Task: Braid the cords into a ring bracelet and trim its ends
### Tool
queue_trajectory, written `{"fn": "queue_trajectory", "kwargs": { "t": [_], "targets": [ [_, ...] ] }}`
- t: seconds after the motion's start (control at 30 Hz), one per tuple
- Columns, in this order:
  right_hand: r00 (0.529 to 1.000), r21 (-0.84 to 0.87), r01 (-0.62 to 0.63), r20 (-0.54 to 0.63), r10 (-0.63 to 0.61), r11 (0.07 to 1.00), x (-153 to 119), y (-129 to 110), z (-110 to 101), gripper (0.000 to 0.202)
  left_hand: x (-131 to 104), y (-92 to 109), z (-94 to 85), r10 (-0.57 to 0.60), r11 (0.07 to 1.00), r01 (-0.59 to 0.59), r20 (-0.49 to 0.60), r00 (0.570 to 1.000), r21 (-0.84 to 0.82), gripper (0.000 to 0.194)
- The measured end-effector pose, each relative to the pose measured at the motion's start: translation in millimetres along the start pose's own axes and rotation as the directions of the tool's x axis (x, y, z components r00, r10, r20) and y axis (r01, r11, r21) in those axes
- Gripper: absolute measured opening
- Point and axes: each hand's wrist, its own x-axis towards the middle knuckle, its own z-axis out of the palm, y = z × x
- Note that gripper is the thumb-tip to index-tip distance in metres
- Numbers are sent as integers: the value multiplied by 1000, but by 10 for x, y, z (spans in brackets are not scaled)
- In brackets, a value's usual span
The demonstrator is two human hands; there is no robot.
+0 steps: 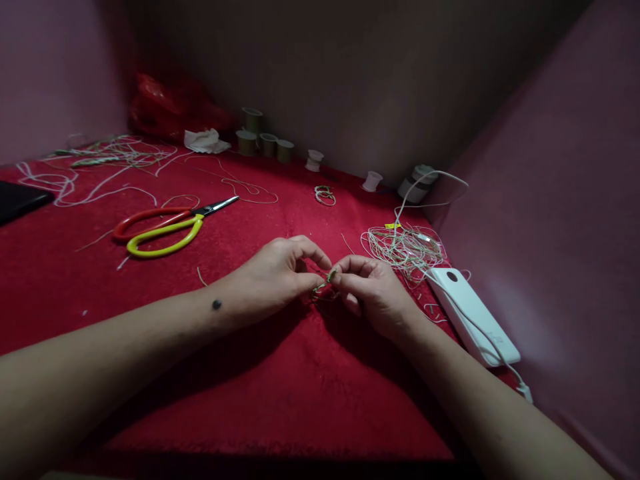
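Note:
Over the middle of the red cloth, my left hand (pixel 273 273) and my right hand (pixel 375 287) meet with their fingertips almost touching. Both pinch a small loop of knotted green cord (pixel 331 274), its lower strands hanging just under the fingers. The fingertips hide much of the loop, so its full shape cannot be made out. To the left lie scissors (pixel 199 215) with one red and one yellow handle, blades pointing away to the right. Beyond my hands rests a small coiled cord bracelet (pixel 325 195).
A white power bank (pixel 473 317) with a cable lies at right, beside a cord tangle (pixel 400 247). Several thread spools (pixel 269 145) line the back wall near a red plastic bag (pixel 165 107). Loose white cords (pixel 100 193) and a black flat object (pixel 23 200) are at left.

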Motion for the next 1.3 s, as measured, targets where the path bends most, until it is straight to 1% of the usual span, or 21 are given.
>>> {"fn": "queue_trajectory", "kwargs": {
  "t": [0.07,0.1,0.13,0.27,0.37,0.43,0.53,0.63,0.7,0.73,0.8,0.87,0.93,1.0,1.1,1.17,1.3],
  "targets": [
    [1000,8,3,2,-3,1000,5,2,-5,17,8,-16,8,51,998,-50,-7,999,35,8],
    [1000,11,9,2,-9,1000,6,2,-7,18,9,-20,12,54,998,-54,-4,999,39,7],
    [1000,14,17,2,-17,1000,6,1,-9,18,7,-20,14,37,999,-37,5,999,36,6],
    [1000,4,24,9,-25,1000,1,-4,-13,22,-18,13,9,-100,995,100,88,991,1,11],
    [1000,-11,27,9,-27,1000,-7,-6,-10,21,-19,18,1,-129,991,133,134,983,-20,11],
    [999,-22,40,7,-40,999,-11,-5,-5,20,-8,-3,-5,-152,982,167,166,974,-83,11],
    [998,-63,63,-10,-64,996,-15,-6,5,17,5,-41,-18,-199,943,253,241,950,-216,11],
    [995,-119,98,-20,-101,988,-20,-10,15,15,8,-60,-29,-235,912,311,282,930,-267,11],
    [992,-151,117,-19,-121,982,-24,-14,19,14,10,-67,-25,-240,915,312,276,931,-255,10],
    [992,-162,123,-17,-127,979,-27,-16,21,14,12,-71,-20,-238,926,298,255,937,-232,10],
    [991,-172,125,-16,-129,977,-31,-19,23,13,17,-78,-5,-201,963,227,179,963,-142,9],
    [992,-171,121,-17,-126,978,-32,-19,25,13,19,-72,8,-125,991,128,96,987,-31,9],
    [993,-168,115,-16,-120,979,-29,-17,26,13,13,-46,9,-89,996,88,56,994,13,10],
    [993,-163,114,-12,-118,980,-25,-15,27,13,1,-8,-2,-135,990,137,57,989,-30,11],
    [993,-157,116,-17,-121,981,-23,-16,26,12,-14,26,-29,-225,957,243,125,966,-157,13],
    [993,-159,112,-27,-118,981,-24,-19,25,12,-11,14,-45,-240,932,277,174,955,-235,13],
    [992,-166,110,-40,-118,980,-24,-27,26,11,13,-56,-56,-228,879,305,238,944,-367,11]
  ]
}}
